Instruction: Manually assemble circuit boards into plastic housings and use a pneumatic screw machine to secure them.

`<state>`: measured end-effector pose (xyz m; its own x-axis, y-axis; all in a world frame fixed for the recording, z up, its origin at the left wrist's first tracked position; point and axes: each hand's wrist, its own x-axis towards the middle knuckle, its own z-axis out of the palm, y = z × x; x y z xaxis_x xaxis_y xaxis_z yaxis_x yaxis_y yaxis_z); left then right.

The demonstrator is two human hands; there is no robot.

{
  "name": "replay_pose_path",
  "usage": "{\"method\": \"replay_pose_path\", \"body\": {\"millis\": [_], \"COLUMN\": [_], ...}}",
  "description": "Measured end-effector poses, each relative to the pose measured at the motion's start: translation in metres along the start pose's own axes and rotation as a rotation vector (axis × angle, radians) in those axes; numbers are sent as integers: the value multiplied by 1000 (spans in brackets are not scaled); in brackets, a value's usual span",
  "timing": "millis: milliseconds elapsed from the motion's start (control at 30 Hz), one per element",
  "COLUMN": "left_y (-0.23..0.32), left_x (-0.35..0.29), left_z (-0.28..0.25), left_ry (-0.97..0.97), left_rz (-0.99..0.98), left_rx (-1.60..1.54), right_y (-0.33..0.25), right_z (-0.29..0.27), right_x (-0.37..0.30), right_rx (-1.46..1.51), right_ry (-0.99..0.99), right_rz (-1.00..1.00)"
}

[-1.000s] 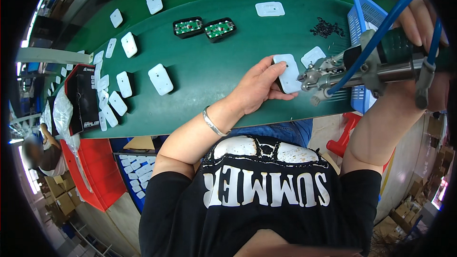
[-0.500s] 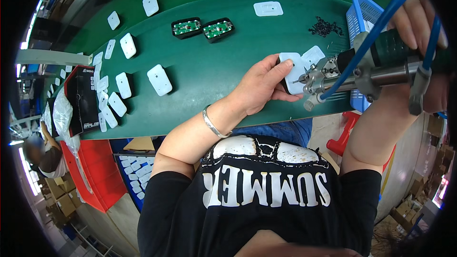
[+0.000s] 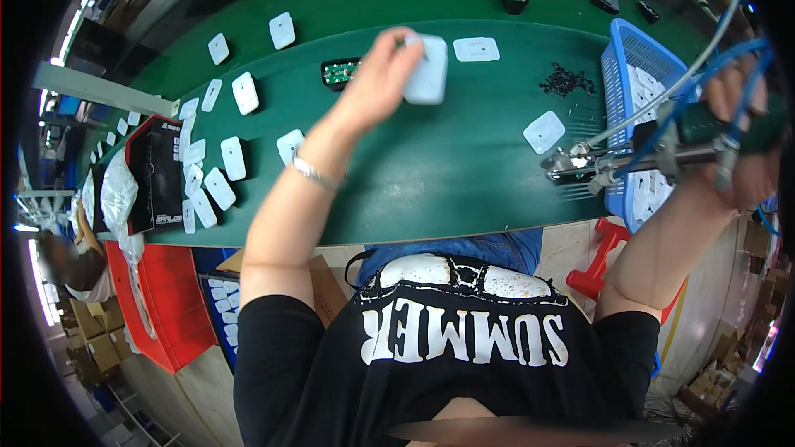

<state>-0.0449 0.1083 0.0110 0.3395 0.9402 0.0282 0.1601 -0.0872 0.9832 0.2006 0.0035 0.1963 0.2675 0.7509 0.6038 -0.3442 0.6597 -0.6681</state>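
Observation:
My left hand (image 3: 383,79) is closed around a small box with a white lid (image 3: 426,70), raised over the far middle of the table. Partly behind that hand lies an open black case with a green circuit board (image 3: 338,74). On the right, my right hand (image 3: 737,116) wraps round the body of a screw-driving tool (image 3: 613,164) with metal rods and blue hoses. Its metal tip end sits above the table, next to a loose white lid (image 3: 544,132). Beyond it is a heap of small black screws (image 3: 567,79).
A blue basket (image 3: 614,58) holding white parts stands behind the tool. Several white-lidded boxes (image 3: 245,93) and loose white lids (image 3: 476,50) are spread on the green table (image 3: 464,182). At left are a black carton (image 3: 157,174) and a red bin (image 3: 174,306). Another person (image 3: 83,265) is at far left.
My left hand has carried the white-lidded box away from the tool tip, leftward and farther across the table. The loose white lid by the tool is now uncovered. My right hand stays on the tool.

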Motion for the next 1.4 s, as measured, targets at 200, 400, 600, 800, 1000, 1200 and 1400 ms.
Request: {"method": "replay_pose_path", "body": {"millis": [200, 400, 600, 800, 1000, 1200, 1400], "left_y": [-55, -95, -24, -18, -65, -20, -32], "left_x": [146, 198, 207, 259, 307, 279, 198], "left_z": [-9, -44, 22, 91, 82, 74, -36], "left_ry": [134, -88, -211, -581, -706, -644, -509], "left_rz": [91, 98, 627, 725, 588, 286, 433], "left_rx": [246, 1083, 1089, 1375, 762, 723, 910], "right_y": [-1, -11, -43, -65, -43, 14, 48], "right_z": [-45, -47, -88, -169, -220, -245, -271], "right_x": [4, 10, -62, -109, -84, -49, -33], "right_rx": [-206, -472, -696, -1081, -1575, -1651, -1644], "right_ry": [-188, -127, 97, 473, 232, -352, -677], "right_rz": [205, 181, 201, 519, 796, 718, 616]}}
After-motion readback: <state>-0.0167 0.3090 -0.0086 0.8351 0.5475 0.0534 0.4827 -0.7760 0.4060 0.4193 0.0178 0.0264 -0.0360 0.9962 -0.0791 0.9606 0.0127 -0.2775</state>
